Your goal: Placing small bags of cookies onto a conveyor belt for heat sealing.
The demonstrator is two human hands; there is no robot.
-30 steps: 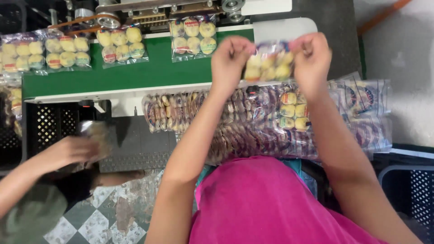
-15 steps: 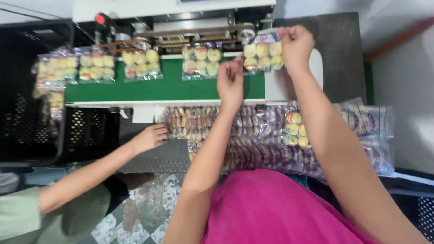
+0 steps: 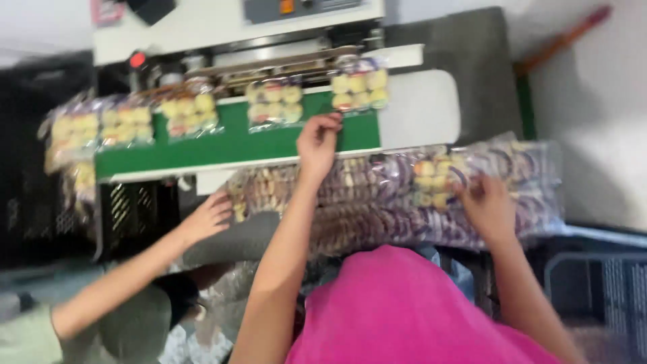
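Both hands have dropped from the sealer: right hand (image 3: 486,205) now pinches a cookie packet (image 3: 431,183) atop the stack, left hand (image 3: 318,138) rests loose-fingered on the green belt (image 3: 222,145) — next, lift that packet beltward.

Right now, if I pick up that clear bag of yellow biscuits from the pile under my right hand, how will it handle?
Probably light: the bag of biscuits is small, filled with round pieces. Its clear film looks glossy, so it may slip in the right hand. It likely flexes rather than staying stiff, and the biscuits inside may crack if squeezed.
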